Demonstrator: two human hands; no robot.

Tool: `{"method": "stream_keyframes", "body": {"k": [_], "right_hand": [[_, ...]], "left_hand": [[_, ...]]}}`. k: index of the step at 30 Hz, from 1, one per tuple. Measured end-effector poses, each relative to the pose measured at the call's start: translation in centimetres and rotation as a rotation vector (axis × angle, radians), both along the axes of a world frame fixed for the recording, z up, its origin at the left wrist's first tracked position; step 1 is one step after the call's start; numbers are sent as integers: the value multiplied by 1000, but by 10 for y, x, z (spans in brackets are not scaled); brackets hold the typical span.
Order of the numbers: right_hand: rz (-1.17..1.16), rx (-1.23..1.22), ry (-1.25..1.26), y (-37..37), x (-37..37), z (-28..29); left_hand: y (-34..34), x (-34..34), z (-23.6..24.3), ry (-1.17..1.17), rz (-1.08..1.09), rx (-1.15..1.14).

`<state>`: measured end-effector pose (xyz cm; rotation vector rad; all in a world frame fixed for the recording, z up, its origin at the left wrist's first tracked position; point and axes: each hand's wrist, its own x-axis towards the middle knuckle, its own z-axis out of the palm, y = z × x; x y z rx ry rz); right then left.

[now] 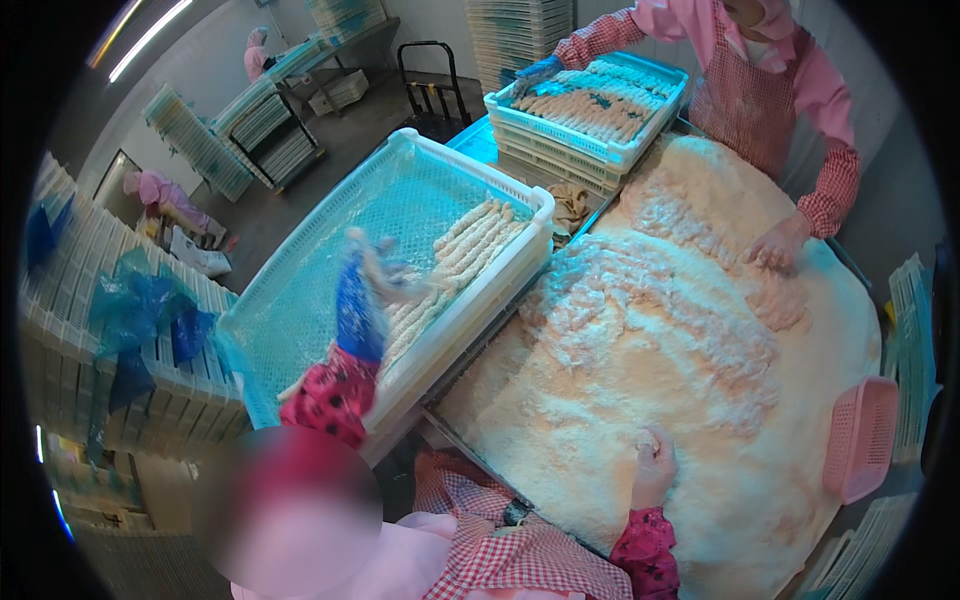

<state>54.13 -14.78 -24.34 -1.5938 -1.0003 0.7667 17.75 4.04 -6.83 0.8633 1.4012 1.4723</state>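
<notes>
My left hand (372, 285), in a blue glove coated with pale crumbs, is over a white tray (300, 290) lined with turquoise mesh. Its fingers are smeared by motion, so what they hold does not show. Close by, several crumb-coated sticks (478, 240) lie side by side along the tray's right part. My right hand (655, 465) rests at the near part of a broad heap of pale crumbs (600, 400), dusted with them. Its fingers are curled closed, hiding anything inside.
Across the crumb table, a co-worker has one hand (780, 245) in the crumbs and a blue-gloved hand (538, 72) at another filled tray (590, 150). A pink basket (862, 440) stands at the right edge. Stacked trays (130, 370) line the left; a black trolley (430, 85) stands behind.
</notes>
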Motion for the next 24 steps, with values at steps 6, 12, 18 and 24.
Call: {"method": "stream_keyframes", "body": {"k": [6, 12, 18, 24], "right_hand": [[574, 77, -228, 17, -23, 37], [770, 321, -628, 81, -81, 16], [635, 96, -458, 51, -38, -5], [118, -35, 95, 34, 8, 22]], "left_hand": [[31, -153, -91, 737, -406, -225], [45, -122, -75, 578, -565, -143], [-9, -198, -36, 422, -579, -462], [-47, -188, -24, 769, -520, -417]]}}
